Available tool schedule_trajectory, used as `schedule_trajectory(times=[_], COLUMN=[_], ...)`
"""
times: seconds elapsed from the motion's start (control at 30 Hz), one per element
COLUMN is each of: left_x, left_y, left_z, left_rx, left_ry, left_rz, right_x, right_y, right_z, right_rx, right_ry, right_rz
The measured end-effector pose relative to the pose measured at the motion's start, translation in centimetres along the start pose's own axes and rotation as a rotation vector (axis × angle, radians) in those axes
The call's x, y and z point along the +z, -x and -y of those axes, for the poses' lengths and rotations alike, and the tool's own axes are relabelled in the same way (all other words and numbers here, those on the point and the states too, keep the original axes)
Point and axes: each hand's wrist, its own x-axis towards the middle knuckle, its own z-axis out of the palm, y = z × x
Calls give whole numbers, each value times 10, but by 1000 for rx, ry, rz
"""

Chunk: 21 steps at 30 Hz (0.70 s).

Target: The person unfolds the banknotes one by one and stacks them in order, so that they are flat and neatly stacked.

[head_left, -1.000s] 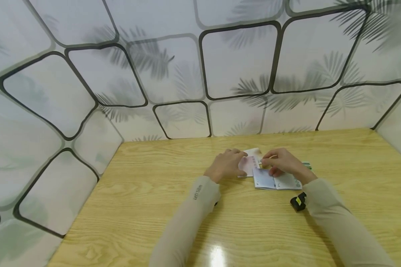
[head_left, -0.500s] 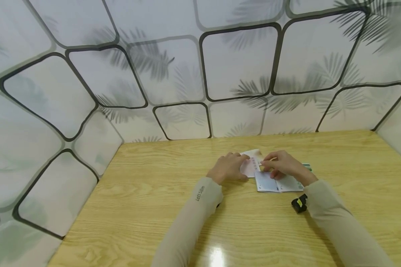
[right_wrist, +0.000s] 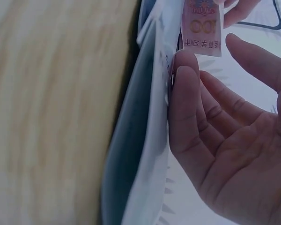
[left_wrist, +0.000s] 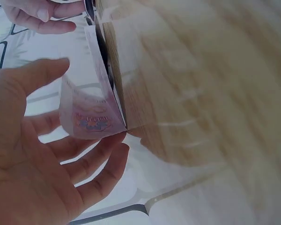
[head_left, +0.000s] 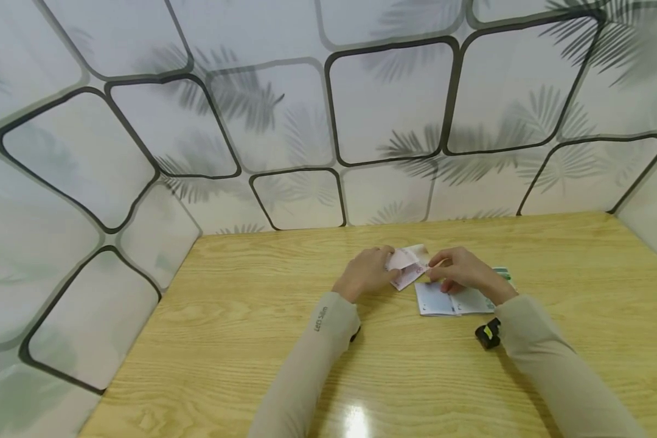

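Observation:
Two hands meet over play banknotes at the table's middle right. In the head view my left hand holds the left edge of a pink 100 banknote, which is bent up. The left wrist view shows this pink note curling between the thumb and the fingers. Facing it, my right hand has its fingertips right at the pink note's right edge. Its lower fingers rest on a bluish banknote. In the right wrist view the thumb stands apart from the fingers.
Green banknotes lie partly behind the right hand, and a pale note sits beyond the pink one. The wooden table ends at a patterned wall. A black wrist device hangs under the right cuff.
The pink banknote, flat before, is now bent and turned at its left side. My left hand has shifted slightly left with it. The right hand stays nearly in place.

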Motion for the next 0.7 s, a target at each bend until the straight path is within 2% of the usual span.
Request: schedule_trajectory(times=[0.2, 0.3, 0.5, 0.57, 0.7], left_x=[1, 2, 2, 2, 3], left_y=[0, 0, 0, 0, 0], left_z=[4, 5, 6, 6, 5], left_rx=[-8, 0, -4, -5, -9], left_ry=[209, 319, 475, 533, 663], left_rz=[-85, -131, -264, -286, -280], right_x=[5, 7, 7, 7, 6], right_y=[-3, -2, -2, -2, -1], right_z=[5, 9, 13, 13, 12], right_rx=[-2, 29, 98, 113, 109], right_ry=[-25, -40, -42, -45, -76], right_rz=[-9, -28, -83, -91, -95])
